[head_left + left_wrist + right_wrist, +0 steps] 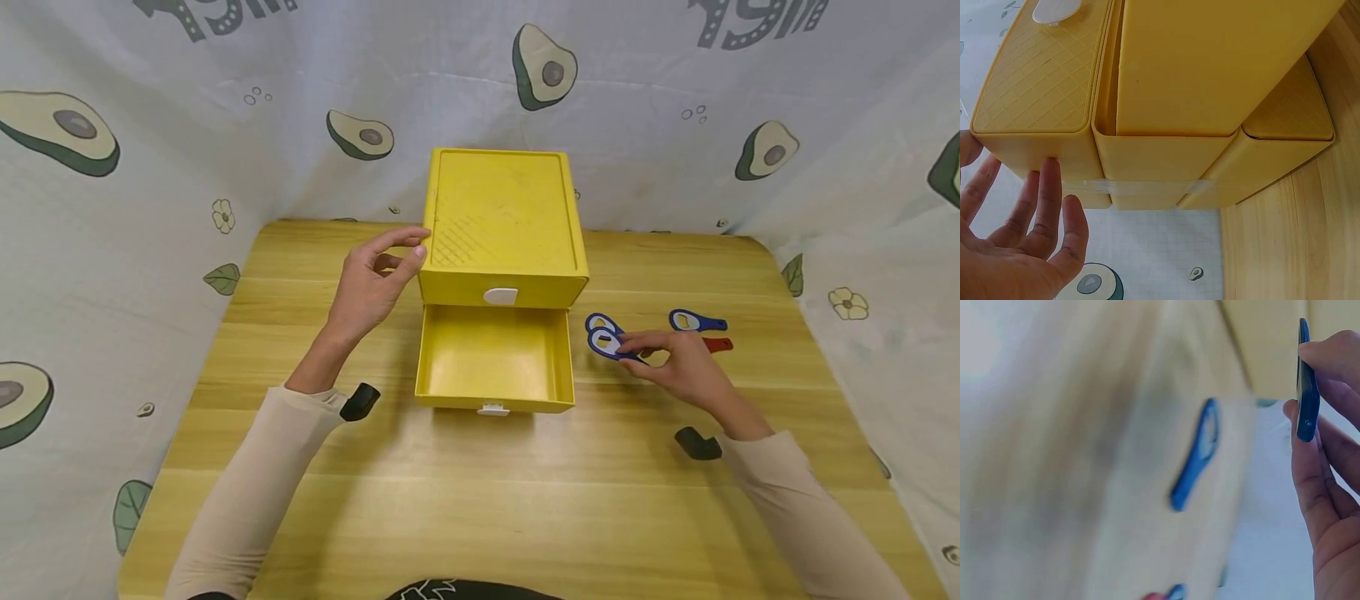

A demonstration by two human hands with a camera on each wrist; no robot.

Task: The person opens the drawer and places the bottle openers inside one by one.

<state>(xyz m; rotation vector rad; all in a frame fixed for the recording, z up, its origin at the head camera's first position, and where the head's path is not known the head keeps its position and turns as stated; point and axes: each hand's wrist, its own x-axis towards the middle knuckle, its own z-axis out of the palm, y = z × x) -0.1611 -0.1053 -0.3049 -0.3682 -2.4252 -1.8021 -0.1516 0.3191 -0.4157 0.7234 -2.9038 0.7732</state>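
My right hand (pixel 684 371) pinches a blue-handled bottle opener (pixel 603 342) between thumb and fingers, just right of the yellow drawer unit (pixel 502 212). In the right wrist view the held opener (pixel 1307 394) appears edge-on, above the tabletop. Another blue opener (pixel 599 322) shows right behind it. My left hand (pixel 369 283) touches the unit's upper left edge, its fingers fairly straight against the side. The left wrist view shows stacked drawers, with the middle drawer (pixel 1204 69) pulled out. From above, that drawer's (pixel 493 358) bare yellow floor is visible.
Further right lie another blue opener (pixel 699 320) and a red-handled one (pixel 718 343), partly hidden by my right hand. The wooden table (pixel 480 517) ends at a patterned cloth (pixel 450 75) behind and at the sides. White tabs mark the drawer fronts.
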